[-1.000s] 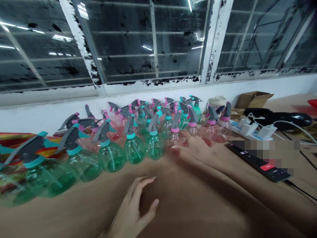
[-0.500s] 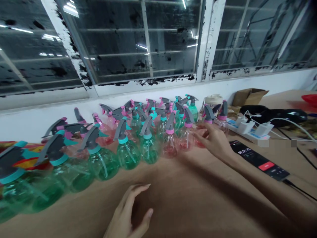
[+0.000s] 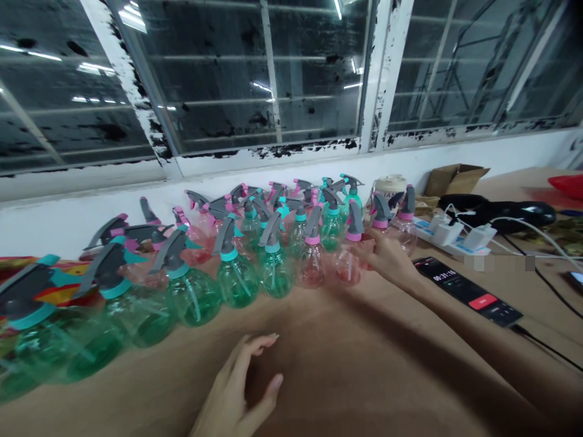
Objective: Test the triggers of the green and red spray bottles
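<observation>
A small spray bottle (image 3: 348,267) with pink liquid, a pink collar and a grey trigger head stands at the right end of the front row. My right hand (image 3: 389,258) is closed on its right side; its fingertips are blurred and partly hidden. Just behind that hand, another pink-collared spray bottle (image 3: 381,209) shows mostly its head. To the left is a pink spray bottle (image 3: 312,267), then a green spray bottle (image 3: 276,276) with a turquoise collar. My left hand (image 3: 239,388) is held over the near tabletop, fingers apart and curved, holding nothing.
Several more green and pink spray bottles crowd the table (image 3: 319,364) up to the white wall. At right lie a phone (image 3: 469,291) with a cable, a power strip (image 3: 449,237) with chargers, and a black object (image 3: 505,212). A cardboard box (image 3: 455,180) stands behind them.
My right hand has shifted left and slightly down onto the pink spray bottle. That bottle has moved a little right and towards me, its head turned. My left hand is nearly unchanged.
</observation>
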`<state>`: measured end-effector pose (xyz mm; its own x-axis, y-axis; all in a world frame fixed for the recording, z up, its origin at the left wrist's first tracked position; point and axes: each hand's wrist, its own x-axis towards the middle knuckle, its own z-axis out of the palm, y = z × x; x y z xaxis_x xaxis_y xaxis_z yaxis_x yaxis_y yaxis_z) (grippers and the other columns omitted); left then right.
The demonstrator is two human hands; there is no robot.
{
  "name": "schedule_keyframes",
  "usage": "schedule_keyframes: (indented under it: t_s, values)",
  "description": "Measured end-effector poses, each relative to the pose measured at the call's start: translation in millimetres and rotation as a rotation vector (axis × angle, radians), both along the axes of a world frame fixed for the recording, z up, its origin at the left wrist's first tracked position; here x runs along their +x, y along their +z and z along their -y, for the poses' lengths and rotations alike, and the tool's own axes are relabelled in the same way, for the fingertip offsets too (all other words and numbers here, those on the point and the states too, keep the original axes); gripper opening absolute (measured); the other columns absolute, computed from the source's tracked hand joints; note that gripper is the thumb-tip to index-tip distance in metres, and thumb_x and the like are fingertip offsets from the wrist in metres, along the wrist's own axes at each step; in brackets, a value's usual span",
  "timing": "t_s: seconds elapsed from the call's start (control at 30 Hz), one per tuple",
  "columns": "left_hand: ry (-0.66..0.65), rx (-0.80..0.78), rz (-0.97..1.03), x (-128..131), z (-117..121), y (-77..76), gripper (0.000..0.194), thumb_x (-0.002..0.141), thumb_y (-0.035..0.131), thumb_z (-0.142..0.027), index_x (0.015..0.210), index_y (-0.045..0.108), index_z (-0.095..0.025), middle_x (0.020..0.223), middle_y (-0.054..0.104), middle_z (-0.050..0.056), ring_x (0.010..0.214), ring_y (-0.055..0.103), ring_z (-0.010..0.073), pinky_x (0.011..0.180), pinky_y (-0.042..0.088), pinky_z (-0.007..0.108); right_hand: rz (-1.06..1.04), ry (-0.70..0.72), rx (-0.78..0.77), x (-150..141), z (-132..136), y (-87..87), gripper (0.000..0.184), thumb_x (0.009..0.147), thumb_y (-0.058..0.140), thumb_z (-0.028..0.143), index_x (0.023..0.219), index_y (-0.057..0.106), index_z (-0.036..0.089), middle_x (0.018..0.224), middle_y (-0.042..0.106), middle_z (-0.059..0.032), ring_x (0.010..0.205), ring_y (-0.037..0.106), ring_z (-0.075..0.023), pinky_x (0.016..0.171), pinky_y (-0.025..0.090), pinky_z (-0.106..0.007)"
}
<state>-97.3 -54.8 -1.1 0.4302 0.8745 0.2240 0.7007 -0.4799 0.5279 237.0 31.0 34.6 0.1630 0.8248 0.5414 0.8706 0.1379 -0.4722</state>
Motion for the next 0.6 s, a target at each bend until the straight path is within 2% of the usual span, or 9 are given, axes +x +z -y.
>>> schedule_keyframes:
  t_s: [0.13,0.2,0.27,0.33,0.43,0.5,0.53,0.6]
  values:
    - [0.0,-0.084,0.032,0.0,-1.0,0.9,0.029,0.087,0.048,-0.028,0.114,0.04,-0.032,0.115,0.057,0.003,0.104,0.056,0.0229,0.088,0.046,0.045,0.051,0.063,-0.021,-13.5,40.7,4.6,0.046,0.078,0.049,0.06,0.095,0.059,0.018,0.094,0.064,-0.0111,0.081,0.062,-0.0267,0.068,0.048,-0.038]
    - [0.011,-0.133,0.077,2.6,-1.7,2.9,0.027,0.088,0.048,-0.029,0.114,0.042,-0.031,0.118,0.056,0.003,0.107,0.054,0.0226,0.093,0.042,0.046,0.069,0.116,-0.032,-31.1,63.6,6.6,0.045,0.076,0.052,0.061,0.092,0.06,0.02,0.093,0.063,-0.0092,0.087,0.061,-0.0266,0.072,0.048,-0.038]
    - [-0.009,-0.175,0.159,7.9,-0.6,9.1,0.032,0.087,0.049,-0.03,0.118,0.041,-0.03,0.126,0.051,0.003,0.114,0.05,0.0225,0.098,0.038,0.046,0.076,0.196,-0.027,-53.7,85.2,7.9,0.047,0.076,0.052,0.062,0.098,0.058,0.021,0.102,0.06,-0.009,0.09,0.06,-0.0257,0.074,0.049,-0.039]
    - [-0.062,-0.199,0.256,15.6,3.1,21.3,0.044,0.085,0.052,-0.032,0.126,0.035,-0.03,0.135,0.044,0.004,0.122,0.044,0.0227,0.103,0.034,0.046,0.077,0.252,-0.036,-77.9,102.9,8.4,0.051,0.074,0.051,0.065,0.098,0.057,0.02,0.102,0.059,-0.0091,0.084,0.062,-0.0248,0.07,0.051,-0.04]
    - [-0.125,-0.173,0.335,27.7,11.6,48.4,0.065,0.08,0.061,-0.036,0.134,0.026,-0.027,0.143,0.036,0.007,0.13,0.034,0.0257,0.107,0.029,0.047,0.088,0.371,-0.065,-112.0,120.0,8.2,0.055,0.073,0.049,0.068,0.094,0.056,0.018,0.093,0.059,-0.0081,0.073,0.062,-0.023,0.058,0.052,-0.04]
    - [-0.137,-0.135,0.363,33.2,16.7,66.5,0.073,0.075,0.067,-0.033,0.135,0.025,-0.027,0.141,0.038,0.008,0.128,0.037,0.0277,0.106,0.031,0.048,0.084,0.432,-0.059,-132.2,125.4,7.9,0.06,0.068,0.049,0.073,0.093,0.056,0.018,0.09,0.059,-0.0075,0.072,0.062,-0.0239,0.053,0.052,-0.039]
    - [-0.14,-0.124,0.371,34.7,18.5,73.7,0.072,0.075,0.067,-0.032,0.135,0.027,-0.028,0.138,0.042,0.007,0.125,0.041,0.0277,0.104,0.034,0.048,0.079,0.459,-0.051,-141.4,126.8,7.5,0.062,0.065,0.05,0.075,0.091,0.056,0.019,0.089,0.059,-0.0071,0.074,0.062,-0.0246,0.053,0.052,-0.039]
    - [-0.153,-0.125,0.396,35.3,20.8,82.6,0.056,0.078,0.064,-0.028,0.128,0.037,-0.028,0.131,0.049,0.005,0.117,0.049,0.0254,0.101,0.039,0.045,0.062,0.492,-0.02,-157.8,128.1,6.2,0.066,0.059,0.054,0.076,0.092,0.056,0.019,0.09,0.06,-0.0071,0.081,0.061,-0.0266,0.056,0.053,-0.039]
